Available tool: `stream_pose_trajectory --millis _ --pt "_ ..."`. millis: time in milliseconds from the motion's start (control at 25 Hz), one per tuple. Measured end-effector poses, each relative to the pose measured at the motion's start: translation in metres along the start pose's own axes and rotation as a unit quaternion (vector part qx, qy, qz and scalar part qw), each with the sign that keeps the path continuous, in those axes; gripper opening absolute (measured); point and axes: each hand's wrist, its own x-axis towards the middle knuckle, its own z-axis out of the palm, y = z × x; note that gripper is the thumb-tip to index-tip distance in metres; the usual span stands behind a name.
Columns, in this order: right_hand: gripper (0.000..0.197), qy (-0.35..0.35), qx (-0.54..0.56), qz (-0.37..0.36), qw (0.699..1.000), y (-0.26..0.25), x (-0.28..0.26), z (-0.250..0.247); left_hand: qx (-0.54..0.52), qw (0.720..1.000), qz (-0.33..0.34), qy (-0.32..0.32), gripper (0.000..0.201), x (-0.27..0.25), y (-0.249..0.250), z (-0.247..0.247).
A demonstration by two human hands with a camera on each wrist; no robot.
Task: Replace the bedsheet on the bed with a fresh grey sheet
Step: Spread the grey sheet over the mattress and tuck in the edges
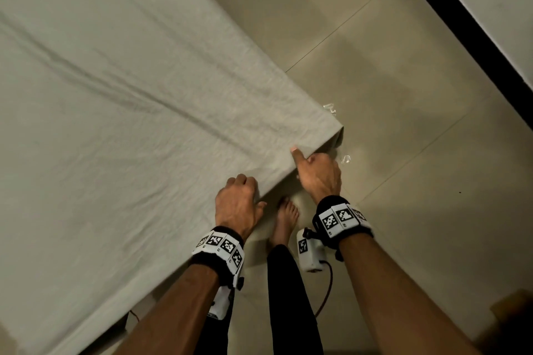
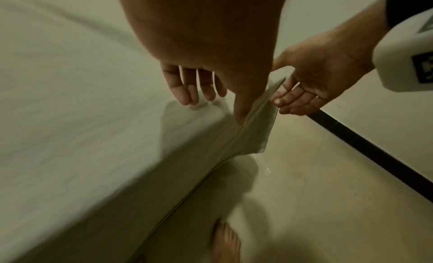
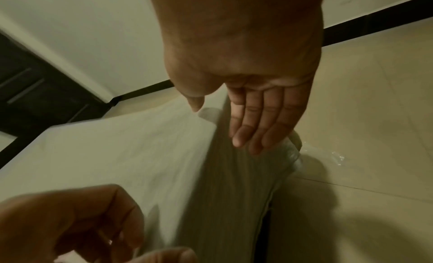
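Where creased grey sheet (image 1: 138, 112) drapes (soft folds), both hands at corner.

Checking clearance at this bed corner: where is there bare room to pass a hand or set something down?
Free: the sheet top left of the left hand, and floor tiles between the corner and the black skirting. Crowded: the corner itself, with the right hand, clear plastic scraps, and the bare foot below.
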Motion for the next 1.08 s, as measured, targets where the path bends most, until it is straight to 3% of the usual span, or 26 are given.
stream_pose_trajectory --millis 120,240,440,600,760,880,1000,1080 --pt "0.059 0.035 0.044 -0.057 0.997 0.011 -0.006 0.007 -0.003 0.999 0.048 -0.01 0.016 -0.002 -0.013 0.005" --pt "0.055 0.102 0.042 -0.11 0.988 0.014 -0.014 -0.005 -0.022 0.995 0.098 -0.024 0.009 -0.001 -0.01 0.006" --pt "0.052 0.161 0.053 -0.023 0.985 -0.005 -0.031 0.0 -0.106 0.992 0.065 -0.026 0.016 -0.011 -0.016 0.005" --pt "0.055 0.143 0.037 -0.033 0.989 -0.011 -0.061 0.028 -0.082 0.996 0.034 -0.027 0.024 -0.034 -0.037 0.012" --pt "0.064 0.018 -0.024 -0.06 0.998 0.0 -0.091 0.065 -0.033 0.999 -0.027 -0.012 0.04 -0.064 -0.076 0.018" --pt "0.058 -0.004 -0.044 -0.117 0.992 0.012 -0.097 0.082 -0.023 0.997 -0.069 -0.024 0.039 -0.082 -0.112 0.025" --pt "0.053 0.001 -0.074 -0.16 0.984 0.009 -0.098 0.079 -0.036 0.998 -0.027 -0.036 0.024 -0.09 -0.127 0.032" --pt "0.051 0.018 -0.095 -0.15 0.984 0.007 -0.099 0.076 -0.034 0.999 -0.002 -0.042 0.017 -0.091 -0.128 0.036"
